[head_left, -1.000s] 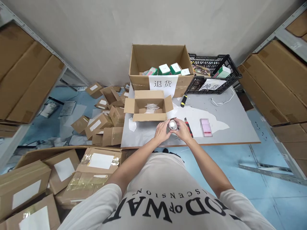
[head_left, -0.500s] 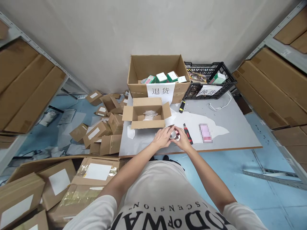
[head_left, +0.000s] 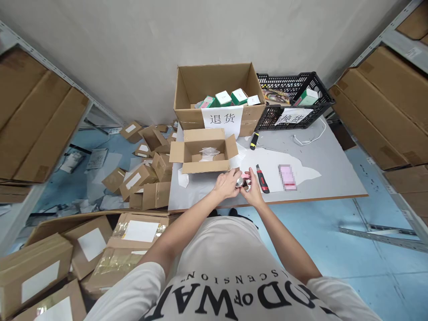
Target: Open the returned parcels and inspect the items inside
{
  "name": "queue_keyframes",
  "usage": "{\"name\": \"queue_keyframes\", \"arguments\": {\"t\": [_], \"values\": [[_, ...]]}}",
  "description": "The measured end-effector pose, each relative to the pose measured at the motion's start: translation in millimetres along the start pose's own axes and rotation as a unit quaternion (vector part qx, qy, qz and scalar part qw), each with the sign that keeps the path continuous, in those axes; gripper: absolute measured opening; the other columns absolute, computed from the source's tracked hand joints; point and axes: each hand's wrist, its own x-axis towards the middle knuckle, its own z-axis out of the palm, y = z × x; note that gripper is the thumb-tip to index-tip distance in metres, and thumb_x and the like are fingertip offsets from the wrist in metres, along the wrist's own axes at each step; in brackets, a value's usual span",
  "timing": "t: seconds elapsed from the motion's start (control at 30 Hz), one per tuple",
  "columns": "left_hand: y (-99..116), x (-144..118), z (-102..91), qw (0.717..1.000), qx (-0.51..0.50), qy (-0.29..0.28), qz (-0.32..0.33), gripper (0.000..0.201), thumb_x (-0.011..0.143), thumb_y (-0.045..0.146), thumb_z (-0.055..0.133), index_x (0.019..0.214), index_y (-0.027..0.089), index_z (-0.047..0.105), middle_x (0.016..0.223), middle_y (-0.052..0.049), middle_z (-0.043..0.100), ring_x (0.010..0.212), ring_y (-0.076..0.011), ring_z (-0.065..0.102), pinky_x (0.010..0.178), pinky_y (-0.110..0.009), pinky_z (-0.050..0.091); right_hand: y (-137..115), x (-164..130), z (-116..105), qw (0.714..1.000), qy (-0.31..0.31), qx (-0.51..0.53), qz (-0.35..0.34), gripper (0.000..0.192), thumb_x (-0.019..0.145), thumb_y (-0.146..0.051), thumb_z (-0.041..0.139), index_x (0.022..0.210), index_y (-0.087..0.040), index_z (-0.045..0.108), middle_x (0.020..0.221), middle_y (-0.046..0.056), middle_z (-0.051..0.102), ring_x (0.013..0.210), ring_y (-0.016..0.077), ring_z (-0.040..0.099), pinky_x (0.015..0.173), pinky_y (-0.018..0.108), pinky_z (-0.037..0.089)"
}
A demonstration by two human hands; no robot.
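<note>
Near the table's front edge, my left hand (head_left: 226,184) is closed round a small dark bottle or jar with a silver round top (head_left: 240,182). My right hand (head_left: 253,192) grips the same container from the other side, fingers bent, with something pink by its fingertips. Much of the container is hidden by the fingers. Just right of my right hand lies a red and black utility knife (head_left: 263,180). Beyond my left hand stands an open cardboard box (head_left: 203,168), flaps out, with crumpled white wrapping (head_left: 209,153) inside.
Behind are a large labelled carton (head_left: 187,117) with several green-white boxes, and a black plastic crate (head_left: 267,120). On the table (head_left: 334,178) lie a yellow-black cutter (head_left: 254,141), a blurred pink item (head_left: 287,177) and a white cord (head_left: 310,141). Cartons (head_left: 140,180) crowd the left.
The view has shifted slightly. My right hand's fingers have opened a little around the container, showing more of its dark side and the pink piece. My left hand keeps its hold.
</note>
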Motion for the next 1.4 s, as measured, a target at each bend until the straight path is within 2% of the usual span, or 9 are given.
{"name": "queue_keyframes", "arguments": {"t": [0.13,0.33,0.43,0.77,0.93,1.03,1.13,1.23,1.4], "values": [[1.8,0.1,-2.0,1.000,0.016,-0.001,-0.004,0.054,0.072,0.031,0.063,0.124,0.025,0.048,0.110,-0.010,0.054,0.086,-0.0274,0.061,0.079,-0.037,0.044,-2.9,3.0,-3.6,1.000,-0.012,-0.002,-0.015,0.066,0.071,-0.014,0.053,0.136,-0.021,0.041,0.126,0.014,0.051,0.115,0.0251,0.051,0.092,0.043,0.048],[0.0,-2.1,-2.5,1.000,0.004,0.002,0.027,0.053,0.075,0.032,0.061,0.127,0.032,0.050,0.115,-0.010,0.052,0.091,-0.0290,0.060,0.085,-0.041,0.041,0.3,-0.8,-9.9,0.999,-0.038,0.024,0.005,0.081,0.070,-0.017,0.058,0.144,-0.018,0.026,0.135,0.016,0.050,0.112,0.0255,0.057,0.093,0.043,0.048],[0.3,-1.0,-1.2,0.999,-0.001,0.003,0.037,0.053,0.075,0.030,0.062,0.126,0.031,0.050,0.117,-0.010,0.051,0.094,-0.0299,0.059,0.086,-0.042,0.040,1.0,-1.6,-7.0,0.999,-0.019,0.021,0.023,0.073,0.071,-0.017,0.056,0.141,-0.017,0.033,0.133,0.016,0.052,0.108,0.0246,0.060,0.089,0.042,0.050],[7.2,3.3,-11.4,0.992,0.101,-0.048,0.052,0.040,0.076,0.028,0.059,0.116,0.027,0.051,0.113,-0.010,0.052,0.094,-0.0280,0.059,0.083,-0.041,0.041,9.0,14.3,-7.5,0.994,0.079,-0.004,0.070,0.048,0.078,-0.018,0.045,0.126,-0.015,0.052,0.121,0.016,0.058,0.086,0.0186,0.064,0.070,0.034,0.056],[10.6,5.2,-12.8,0.982,0.158,-0.096,0.048,0.041,0.079,0.028,0.057,0.119,0.028,0.047,0.115,-0.009,0.051,0.089,-0.0260,0.062,0.080,-0.040,0.044,19.1,12.6,-11.9,0.992,0.058,-0.021,0.114,0.039,0.079,-0.022,0.047,0.116,-0.015,0.059,0.102,0.013,0.068,0.079,0.0189,0.065,0.072,0.035,0.055],[12.9,10.1,-9.0,0.976,0.169,-0.130,0.039,0.041,0.080,0.026,0.057,0.120,0.028,0.047,0.121,-0.011,0.048,0.087,-0.0253,0.063,0.078,-0.039,0.045,20.9,10.3,-12.3,0.990,0.055,-0.016,0.131,0.035,0.079,-0.023,0.047,0.111,-0.015,0.060,0.098,0.012,0.070,0.079,0.0196,0.066,0.072,0.035,0.055],[13.6,15.6,-4.6,0.973,0.164,-0.159,0.038,0.041,0.081,0.028,0.058,0.121,0.028,0.047,0.126,-0.014,0.046,0.090,-0.0280,0.064,0.075,-0.039,0.047,21.1,10.7,-12.6,0.988,0.063,-0.022,0.141,0.033,0.078,-0.024,0.048,0.107,-0.015,0.061,0.097,0.012,0.070,0.078,0.0197,0.066,0.073,0.036,0.054],[12.4,18.5,-4.1,0.971,0.143,-0.185,0.037,0.038,0.082,0.028,0.057,0.119,0.028,0.050,0.118,-0.013,0.049,0.092,-0.0300,0.063,0.072,-0.039,0.049,21.5,12.3,-13.0,0.987,0.070,-0.027,0.139,0.031,0.078,-0.025,0.048,0.104,-0.015,0.062,0.095,0.011,0.071,0.075,0.0193,0.066,0.072,0.035,0.054],[10.8,15.3,-9.9,0.973,0.109,-0.199,0.043,0.042,0.080,0.023,0.056,0.122,0.029,0.051,0.117,-0.011,0.047,0.090,-0.0271,0.063,0.072,-0.037,0.050,24.1,12.2,-13.4,0.987,0.070,-0.027,0.142,0.029,0.079,-0.027,0.048,0.101,-0.015,0.062,0.093,0.011,0.071,0.074,0.0193,0.066,0.073,0.035,0.054]]}}
